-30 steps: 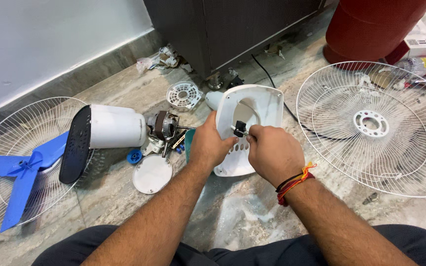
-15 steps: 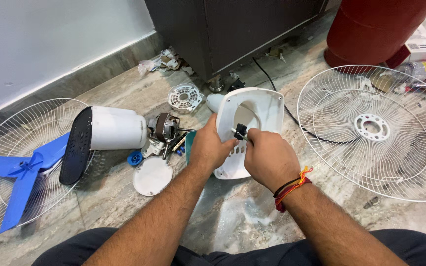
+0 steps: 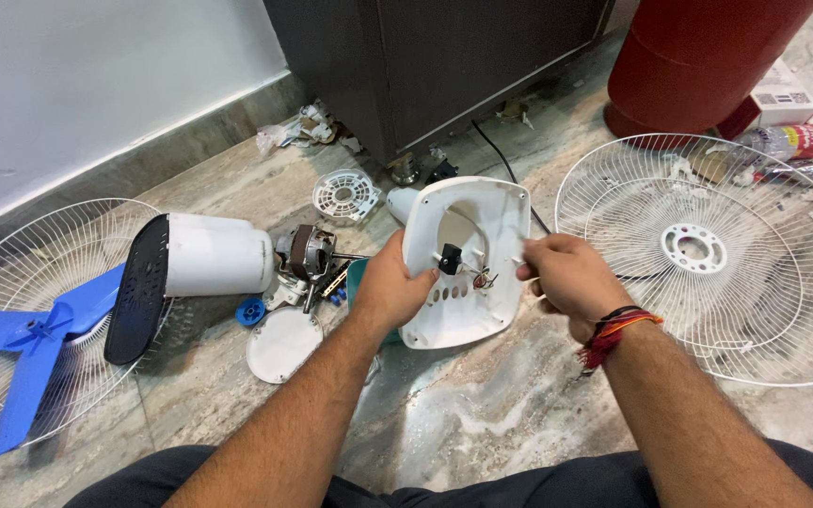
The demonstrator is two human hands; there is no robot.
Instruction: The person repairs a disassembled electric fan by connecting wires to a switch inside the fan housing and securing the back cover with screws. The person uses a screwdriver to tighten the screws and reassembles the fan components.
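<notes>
Right hand (image 3: 566, 277) withdrawn from the black switch (image 3: 451, 259) to the cover's right edge.
Left hand (image 3: 392, 287) grips the white fan cover (image 3: 468, 259), held upright above the floor; right fingers pinched together on something too small to tell.

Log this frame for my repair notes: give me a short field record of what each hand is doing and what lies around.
left hand: left hand grips the left edge of the white fan base cover, held tilted off the floor
right hand: right hand at the cover's right edge, fingers pinched; what they hold is too small to tell
inside cover: small black part with wires
floor left: white motor housing, blue fan blade, wire guard
floor right: second wire guard, red cylinder
</notes>
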